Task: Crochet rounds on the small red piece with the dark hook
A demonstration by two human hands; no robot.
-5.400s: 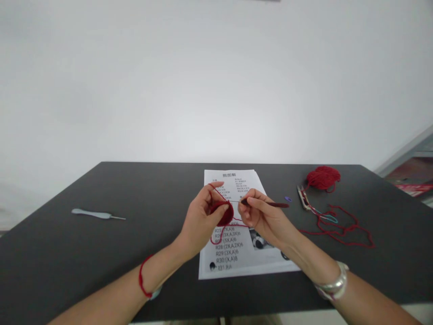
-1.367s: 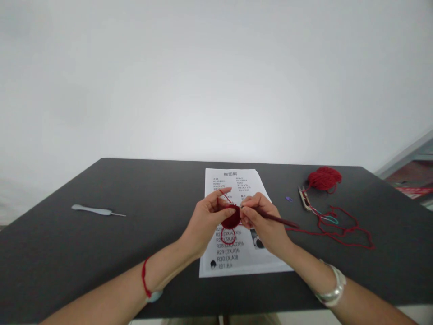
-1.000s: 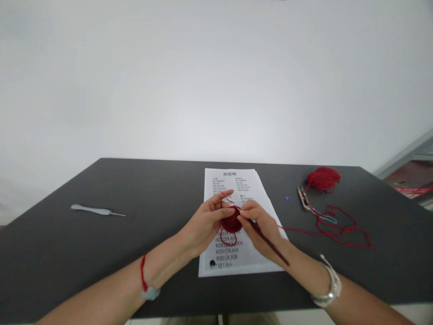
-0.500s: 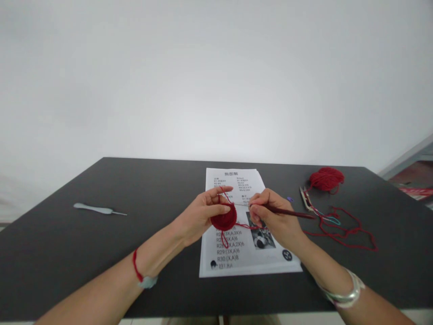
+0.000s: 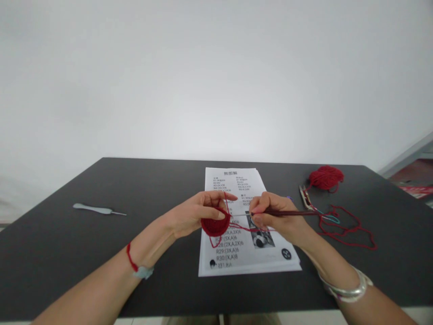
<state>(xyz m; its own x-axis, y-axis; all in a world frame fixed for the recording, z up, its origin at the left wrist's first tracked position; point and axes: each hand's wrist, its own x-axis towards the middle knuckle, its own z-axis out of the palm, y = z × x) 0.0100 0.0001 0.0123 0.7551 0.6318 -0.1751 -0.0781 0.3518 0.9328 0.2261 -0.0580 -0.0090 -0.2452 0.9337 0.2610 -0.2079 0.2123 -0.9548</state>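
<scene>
Between the thumb and fingers of my left hand point(image 5: 199, 212) is a round red crochet piece point(image 5: 214, 225), with a short loop of yarn dangling below it. A red strand runs up over my raised left index finger. My right hand point(image 5: 272, 212) grips a crochet hook point(image 5: 294, 213) with a dark red handle. Its thin metal shaft points left, and the tip meets the right edge of the crochet piece; the stitch there is too small to make out. Below both hands lie printed pattern sheets point(image 5: 230, 266). Red yarn passes from the piece beneath my right hand.
A red yarn ball point(image 5: 326, 177) sits at the back right, its loose strand point(image 5: 355, 243) tangled in front. Beside it lie small snips point(image 5: 305, 197) with a light blue cord point(image 5: 331, 219). A grey-handled tool point(image 5: 93, 208) with a thin metal tip rests on the dark table point(image 5: 67, 253) at left.
My left hand and the crochet piece have shifted left and slightly down. The hook has swung closer to level, its tip still at the piece's edge.
</scene>
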